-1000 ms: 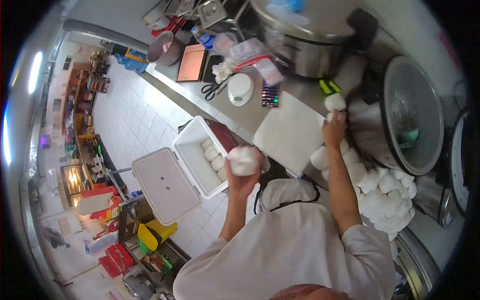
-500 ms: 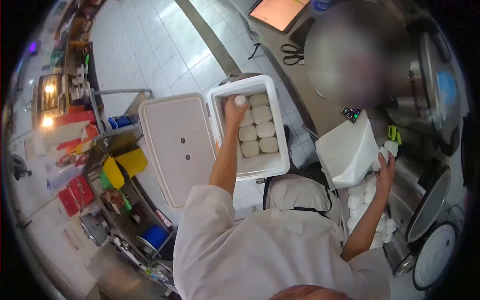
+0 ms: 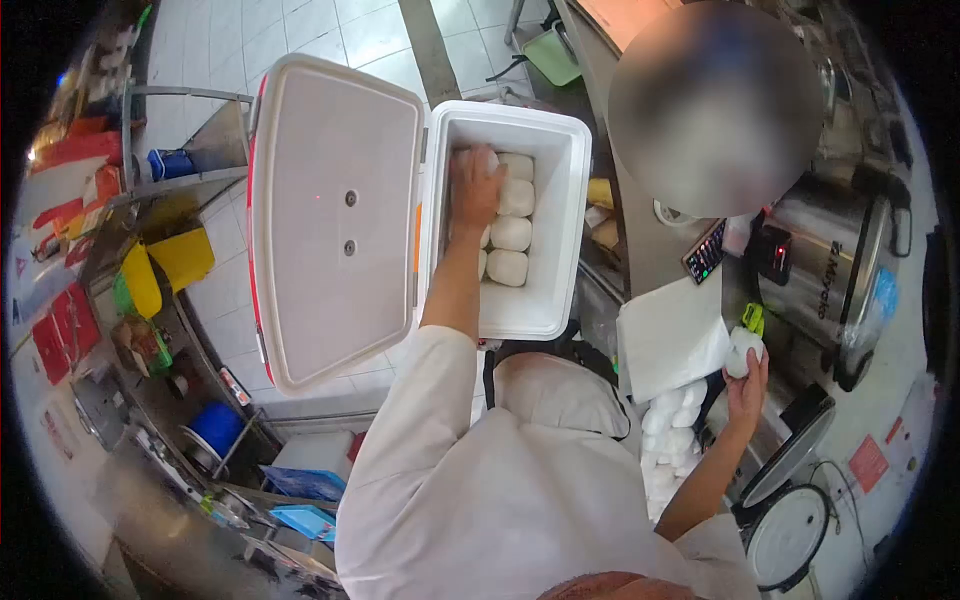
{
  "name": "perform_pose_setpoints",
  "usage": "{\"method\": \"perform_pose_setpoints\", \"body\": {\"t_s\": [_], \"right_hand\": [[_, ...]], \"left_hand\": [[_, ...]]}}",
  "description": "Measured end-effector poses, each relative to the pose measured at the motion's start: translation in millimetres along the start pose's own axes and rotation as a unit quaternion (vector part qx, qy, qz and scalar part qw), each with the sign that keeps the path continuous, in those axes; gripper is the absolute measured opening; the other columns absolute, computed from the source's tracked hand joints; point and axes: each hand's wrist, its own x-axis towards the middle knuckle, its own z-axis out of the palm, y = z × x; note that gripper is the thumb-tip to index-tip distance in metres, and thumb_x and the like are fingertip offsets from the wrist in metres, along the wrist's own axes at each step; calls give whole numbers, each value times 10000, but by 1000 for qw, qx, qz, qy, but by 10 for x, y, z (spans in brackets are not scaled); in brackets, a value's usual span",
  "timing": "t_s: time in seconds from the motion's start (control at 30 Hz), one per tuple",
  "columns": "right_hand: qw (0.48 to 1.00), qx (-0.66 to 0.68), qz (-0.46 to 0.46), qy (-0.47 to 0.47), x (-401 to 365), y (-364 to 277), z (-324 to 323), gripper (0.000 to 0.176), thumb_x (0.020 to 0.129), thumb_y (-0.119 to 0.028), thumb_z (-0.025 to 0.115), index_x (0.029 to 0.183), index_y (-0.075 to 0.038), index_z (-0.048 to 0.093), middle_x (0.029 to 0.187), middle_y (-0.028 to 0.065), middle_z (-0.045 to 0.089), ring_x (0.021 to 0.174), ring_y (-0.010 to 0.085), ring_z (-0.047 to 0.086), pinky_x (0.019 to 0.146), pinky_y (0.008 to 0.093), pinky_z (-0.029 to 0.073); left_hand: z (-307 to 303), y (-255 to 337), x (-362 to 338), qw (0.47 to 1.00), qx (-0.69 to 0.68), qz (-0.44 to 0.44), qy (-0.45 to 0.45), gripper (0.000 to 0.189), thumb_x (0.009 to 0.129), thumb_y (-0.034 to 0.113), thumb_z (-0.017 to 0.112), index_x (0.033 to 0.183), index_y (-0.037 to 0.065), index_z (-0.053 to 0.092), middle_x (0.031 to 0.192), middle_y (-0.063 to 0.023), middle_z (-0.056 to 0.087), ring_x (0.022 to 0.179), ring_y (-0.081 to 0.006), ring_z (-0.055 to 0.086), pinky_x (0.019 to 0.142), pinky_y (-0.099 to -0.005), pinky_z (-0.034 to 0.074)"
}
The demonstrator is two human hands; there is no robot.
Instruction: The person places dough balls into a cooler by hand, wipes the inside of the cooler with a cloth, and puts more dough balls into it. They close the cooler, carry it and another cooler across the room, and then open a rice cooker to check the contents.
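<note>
Inside the white cooler box (image 3: 550, 300), several white, rounded, bun-like packs (image 3: 513, 197) lie in rows. My left hand (image 3: 475, 195) reaches down into the box's far left part, its fingers curled on another white pack (image 3: 488, 160) that they partly cover. On the right, my right hand (image 3: 746, 392) grips a white rounded pack (image 3: 741, 352) beside a white sheet-like slab (image 3: 675, 335). More white packs (image 3: 670, 425) are piled below that slab, close to my right forearm. What the packs contain cannot be made out.
The cooler's hinged lid (image 3: 335, 230) stands open to the left. A grey counter (image 3: 650, 245) with a remote control (image 3: 706, 250) runs along the right. Large metal pots (image 3: 820, 270) stand beyond it. Shelving (image 3: 190, 330) with coloured items lines the left.
My view has shifted, bringing the cooler closer. My left hand has lowered its pack to the far row in the box. My right hand's pack now shows more plainly, raised in the fingers.
</note>
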Motion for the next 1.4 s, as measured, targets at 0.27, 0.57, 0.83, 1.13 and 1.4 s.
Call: {"method": "perform_pose_setpoints", "body": {"t_s": [0.27,0.57,0.83,1.13,1.4], "right_hand": [[921,-136,-170,-322,-495,-186,2995,621,747,-100,791,1321,-55,557,1309,98,550,1216,229,546,1051,348,445],[506,-621,-575,-165,200,1419,5014,432,820,-190,664,1247,-152,610,1346,84,521,1239,321,497,1005,480,429],[492,-513,-657,-252,537,1957,5067,407,881,-222,598,1270,-101,591,1457,126,452,1360,349,419,1103,572,337],[844,-353,-373,-156,-542,1148,3377,623,798,-105,738,1371,-11,512,1441,256,465,1340,412,449,1109,465,371],[832,-426,-204,-290,-340,1371,3021,665,793,-155,698,1408,-13,486,1225,263,644,1143,427,617,983,468,484]], "left_hand": [[-216,277,-205,997,-31,-72,-23,248,816,144,669,1060,109,690,1585,-95,330,1493,-371,234,1107,-728,233],[-139,347,-610,981,-44,-184,47,242,855,110,654,1083,31,643,1602,-115,311,1479,-490,184,1174,-657,200],[-133,399,-734,902,-127,-385,150,520,889,97,649,1372,12,475,1561,-258,324,1440,-431,308,1202,-472,257],[56,336,-714,883,-46,-450,129,757,907,229,654,1506,-53,287,1465,-276,450,1353,-434,415,1127,-470,364],[-2,316,-452,894,-15,-435,109,772,901,280,673,1525,31,294,1437,-272,475,1302,-415,485,1042,-508,431]]}}
